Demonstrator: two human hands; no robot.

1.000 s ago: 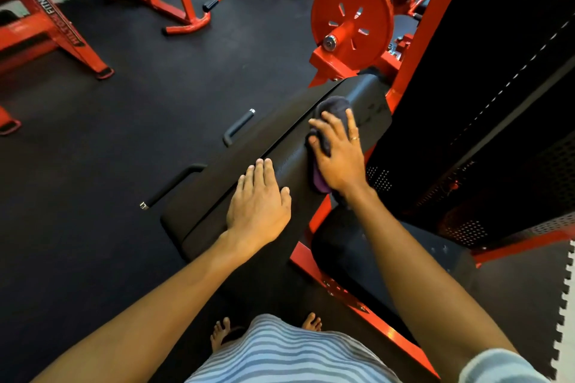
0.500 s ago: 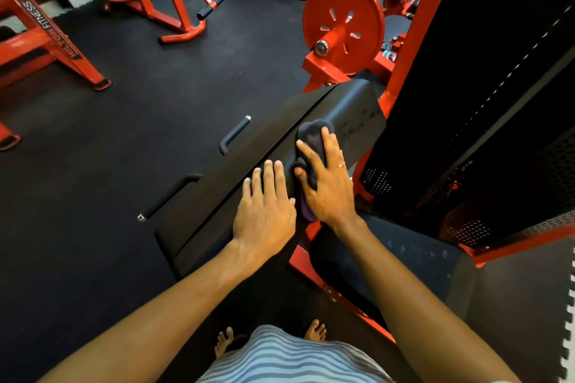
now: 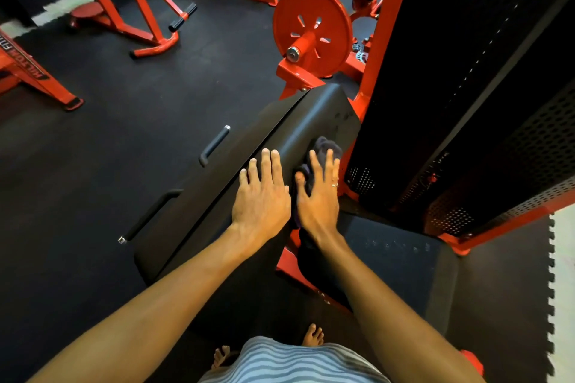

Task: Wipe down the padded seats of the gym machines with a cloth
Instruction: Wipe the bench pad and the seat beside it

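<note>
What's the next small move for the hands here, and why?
Probably slide the right hand with the cloth down the pad toward the near end. The cloth sits mid-pad under flat fingers, the left hand braces beside it, and the pad's near stretch lies just below both hands.

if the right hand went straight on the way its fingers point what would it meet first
Beyond the cloth under the right hand, only bare pad up to its far end; after that probably the red frame, though depth is unclear.
</note>
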